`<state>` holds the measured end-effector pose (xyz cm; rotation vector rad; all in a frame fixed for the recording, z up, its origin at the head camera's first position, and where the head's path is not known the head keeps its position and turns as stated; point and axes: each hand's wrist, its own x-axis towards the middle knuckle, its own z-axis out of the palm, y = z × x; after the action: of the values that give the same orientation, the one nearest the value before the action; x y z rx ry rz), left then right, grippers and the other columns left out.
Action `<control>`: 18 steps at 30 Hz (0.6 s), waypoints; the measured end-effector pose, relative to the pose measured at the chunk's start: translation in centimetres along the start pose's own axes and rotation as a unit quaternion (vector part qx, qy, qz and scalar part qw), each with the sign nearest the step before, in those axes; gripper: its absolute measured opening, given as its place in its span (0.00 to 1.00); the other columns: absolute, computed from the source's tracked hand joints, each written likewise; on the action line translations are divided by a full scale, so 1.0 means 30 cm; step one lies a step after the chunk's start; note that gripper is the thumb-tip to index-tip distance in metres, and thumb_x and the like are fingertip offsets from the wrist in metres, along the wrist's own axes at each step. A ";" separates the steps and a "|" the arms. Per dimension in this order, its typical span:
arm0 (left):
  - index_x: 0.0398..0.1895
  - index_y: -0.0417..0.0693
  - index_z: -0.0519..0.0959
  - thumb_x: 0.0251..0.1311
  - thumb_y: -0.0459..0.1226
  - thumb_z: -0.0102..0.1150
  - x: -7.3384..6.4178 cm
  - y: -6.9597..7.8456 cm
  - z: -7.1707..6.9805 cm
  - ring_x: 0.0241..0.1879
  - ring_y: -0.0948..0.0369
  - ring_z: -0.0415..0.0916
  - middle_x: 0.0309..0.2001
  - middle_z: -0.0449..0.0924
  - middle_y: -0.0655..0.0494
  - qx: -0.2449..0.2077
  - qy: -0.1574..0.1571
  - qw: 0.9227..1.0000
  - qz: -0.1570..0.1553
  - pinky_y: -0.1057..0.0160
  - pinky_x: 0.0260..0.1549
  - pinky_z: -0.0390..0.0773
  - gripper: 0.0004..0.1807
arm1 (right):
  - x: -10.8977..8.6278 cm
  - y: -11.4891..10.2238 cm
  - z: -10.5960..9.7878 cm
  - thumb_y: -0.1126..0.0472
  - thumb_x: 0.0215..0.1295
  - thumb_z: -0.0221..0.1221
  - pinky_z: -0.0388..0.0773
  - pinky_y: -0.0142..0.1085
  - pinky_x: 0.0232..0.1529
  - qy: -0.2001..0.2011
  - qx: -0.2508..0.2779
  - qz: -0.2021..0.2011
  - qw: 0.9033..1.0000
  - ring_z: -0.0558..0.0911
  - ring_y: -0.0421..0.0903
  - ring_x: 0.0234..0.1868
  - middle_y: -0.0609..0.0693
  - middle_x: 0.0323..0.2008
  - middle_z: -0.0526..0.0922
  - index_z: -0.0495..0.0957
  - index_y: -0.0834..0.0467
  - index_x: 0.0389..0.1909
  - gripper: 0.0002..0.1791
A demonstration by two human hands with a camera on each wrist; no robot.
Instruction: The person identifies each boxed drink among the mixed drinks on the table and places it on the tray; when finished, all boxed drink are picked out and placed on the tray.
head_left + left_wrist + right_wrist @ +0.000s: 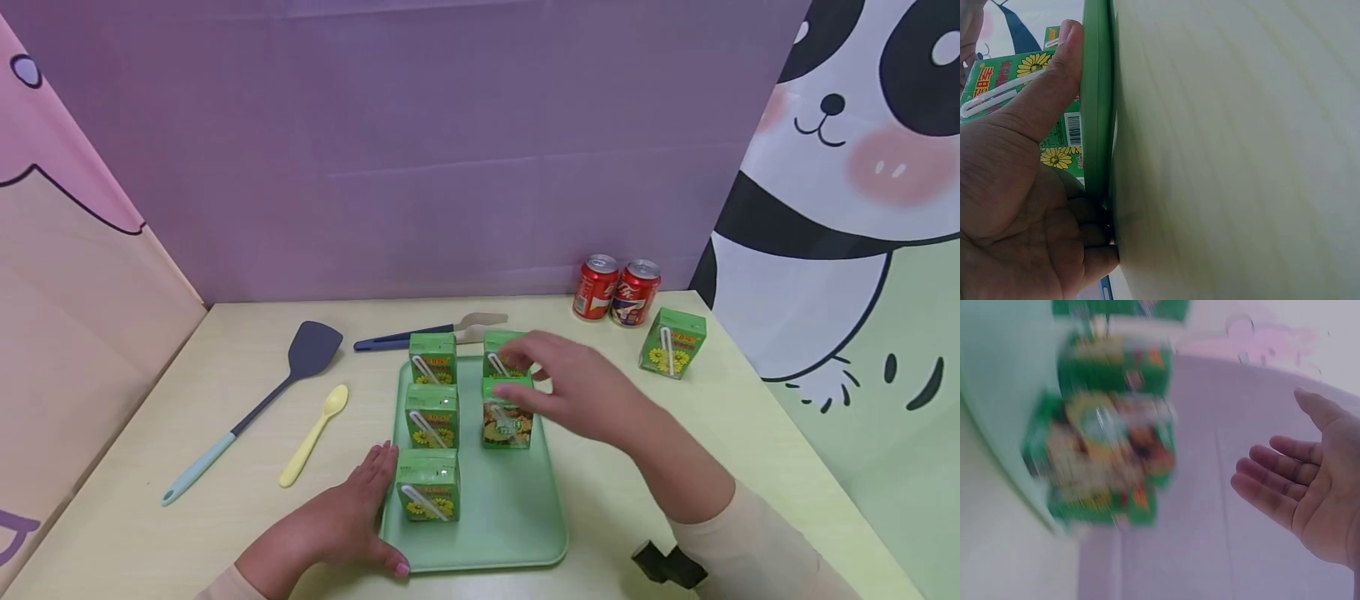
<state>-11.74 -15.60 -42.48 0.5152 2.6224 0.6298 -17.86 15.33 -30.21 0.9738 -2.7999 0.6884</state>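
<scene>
A light green tray (pixel 513 525) lies on the table with several small green drink cartons standing on it in two columns. At its front left corner my left hand (pixel 341 517) holds the edge, the thumb at the front rim and the fingers along the left side. The nearest left-column carton (pixel 429 487) is beside that hand. My right hand (pixel 577 387) hovers above the right column with relaxed fingers, apart from the cartons in the right wrist view. Below it stands a carton with a brown food picture (pixel 507 425); behind that is a yellow-flower carton (pixel 498 348), partly hidden.
Another green carton (pixel 673 343) stands on the table at the right, near two red cans (pixel 615 290). Left of the tray lie a dark spatula (pixel 315 350) and a yellow spoon (pixel 315 433). Tongs (pixel 405 340) lie behind the tray. A purple backdrop (pixel 450 167) rises behind the table.
</scene>
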 end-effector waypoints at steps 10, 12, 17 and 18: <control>0.78 0.39 0.43 0.26 0.67 0.75 -0.005 -0.001 -0.002 0.78 0.44 0.36 0.79 0.39 0.41 0.002 -0.001 1.000 -0.002 0.41 0.70 0.56 0.79 | -0.020 0.279 -0.202 0.38 0.65 0.58 0.71 0.61 0.60 0.081 -0.019 0.141 0.986 0.67 0.59 0.65 0.58 0.64 0.69 0.65 0.57 0.68 0.38; 0.78 0.39 0.43 0.26 0.67 0.75 -0.004 -0.002 -0.002 0.78 0.44 0.36 0.79 0.39 0.41 0.002 -0.001 1.000 0.000 0.41 0.70 0.56 0.79 | -0.026 0.356 -0.218 0.36 0.64 0.58 0.66 0.65 0.62 0.081 -0.024 0.169 0.982 0.60 0.62 0.70 0.61 0.68 0.64 0.60 0.57 0.72 0.43; 0.78 0.40 0.43 0.26 0.68 0.74 0.000 -0.007 0.002 0.78 0.44 0.36 0.79 0.39 0.42 0.006 -0.002 1.000 0.000 0.41 0.70 0.57 0.79 | -0.058 0.546 -0.220 0.33 0.61 0.59 0.54 0.71 0.64 0.063 -0.038 0.232 0.970 0.48 0.70 0.73 0.67 0.73 0.52 0.49 0.60 0.76 0.54; 0.78 0.40 0.43 0.26 0.68 0.74 0.001 -0.008 0.003 0.78 0.44 0.36 0.79 0.39 0.41 0.007 -0.002 1.000 0.000 0.41 0.70 0.57 0.79 | -0.066 0.578 -0.215 0.33 0.60 0.60 0.53 0.72 0.64 0.057 -0.039 0.243 0.968 0.47 0.71 0.73 0.68 0.74 0.50 0.48 0.60 0.77 0.55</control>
<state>-11.77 -15.75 -42.67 0.5214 2.6250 0.6097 -27.21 31.37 -31.56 0.2170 -2.9486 0.6456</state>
